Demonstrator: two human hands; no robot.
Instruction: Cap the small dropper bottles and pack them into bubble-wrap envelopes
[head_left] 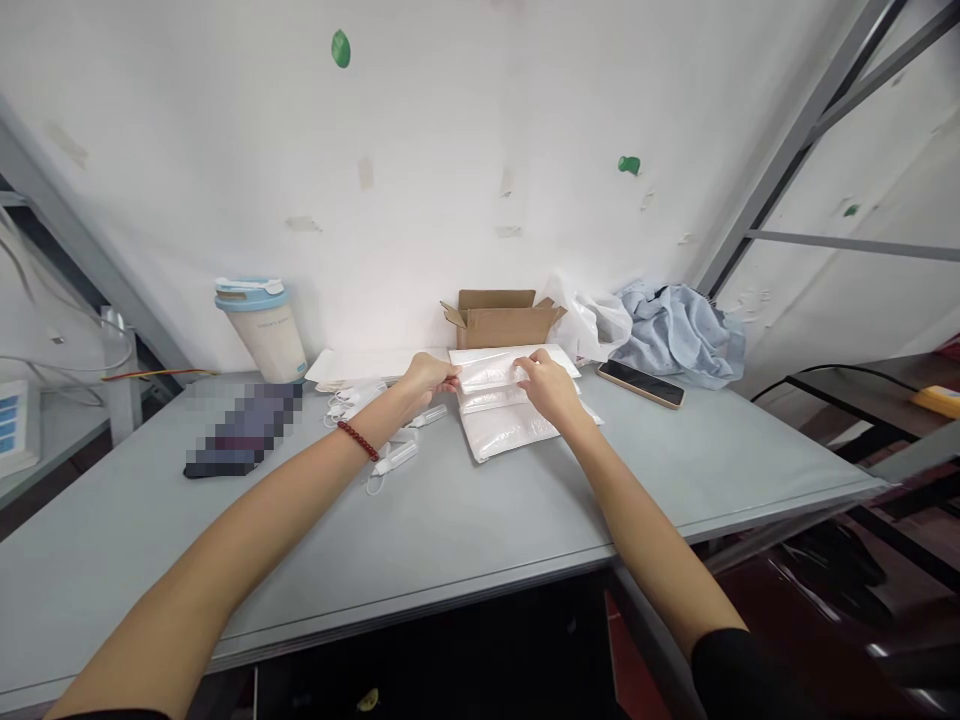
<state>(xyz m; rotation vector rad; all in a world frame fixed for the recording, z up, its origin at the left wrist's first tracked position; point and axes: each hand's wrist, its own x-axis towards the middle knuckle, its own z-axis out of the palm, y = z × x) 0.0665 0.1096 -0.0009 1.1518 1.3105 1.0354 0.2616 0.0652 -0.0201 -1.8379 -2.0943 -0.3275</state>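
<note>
A stack of clear, shiny plastic bags [501, 432] lies on the table in front of the cardboard box, in overlapping layers. My left hand [427, 380] pinches the top bag [484, 372] at its left edge. Across that same bag, the curled fingers of my right hand [551, 388] grip its right part. Several small white and clear pieces with thin loops [395, 458] lie beside and partly under my left wrist, which wears a beaded bracelet [358, 440]. What exactly these pieces are is too small to tell.
Behind the bags stands an open cardboard box [501, 325]. To its right are a white plastic bag [589, 318], a crumpled light blue cloth [686, 335] and a phone [641, 384]. On the left are a cup with blue lid [264, 330], white sheets [352, 366] and a blurred dark item [244, 432].
</note>
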